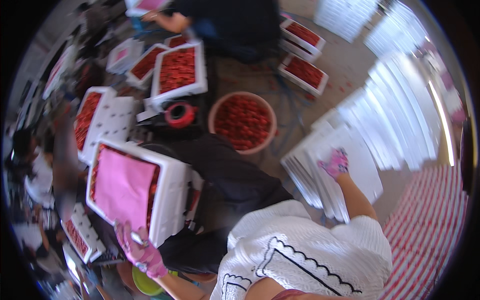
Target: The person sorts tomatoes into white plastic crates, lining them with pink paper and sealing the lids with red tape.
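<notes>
My left hand [140, 249], in a pink patterned glove, is at the near rim of a white foam box [170, 198]. Its fingers and thumb lie about the rim, where something white shows between them. A pink sheet [125, 183] covers most of the red fruit [153, 193] in this box, leaving fruit visible along the edges. Out to the right, my right hand [336, 165], gloved alike, rests on the face of a white foam panel [360, 161], thumb apart from the fingers. More panels [313, 180] lean in a row beneath it.
A round tub of red fruit [243, 122] stands on the floor ahead. Beside it are a red tape roll [180, 114] and a fruit-filled box [178, 71]. More filled boxes [303, 75] lie farther off. A person in dark clothes [236, 26] works opposite. Foam stacks [401, 108] rise at right.
</notes>
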Demonstrator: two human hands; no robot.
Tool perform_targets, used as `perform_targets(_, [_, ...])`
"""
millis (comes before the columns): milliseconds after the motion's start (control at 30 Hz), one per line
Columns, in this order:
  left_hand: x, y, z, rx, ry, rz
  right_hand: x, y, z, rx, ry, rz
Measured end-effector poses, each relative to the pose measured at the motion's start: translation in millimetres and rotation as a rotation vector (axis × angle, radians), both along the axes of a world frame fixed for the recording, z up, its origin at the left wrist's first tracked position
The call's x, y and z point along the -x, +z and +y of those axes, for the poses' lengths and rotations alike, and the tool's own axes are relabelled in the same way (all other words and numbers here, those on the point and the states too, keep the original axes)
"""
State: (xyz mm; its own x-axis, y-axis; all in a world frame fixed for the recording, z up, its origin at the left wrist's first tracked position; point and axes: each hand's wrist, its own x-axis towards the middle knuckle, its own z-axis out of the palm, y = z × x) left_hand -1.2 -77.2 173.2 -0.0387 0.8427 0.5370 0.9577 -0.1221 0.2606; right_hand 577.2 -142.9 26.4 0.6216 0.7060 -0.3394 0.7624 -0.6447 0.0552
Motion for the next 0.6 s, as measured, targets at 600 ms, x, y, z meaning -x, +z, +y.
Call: perform_targets(600, [-1.5, 28.8, 31.3, -0.162, -0.414, -0.963, 228.7, 216.1, 143.6, -0.746, 1.821, 0.047])
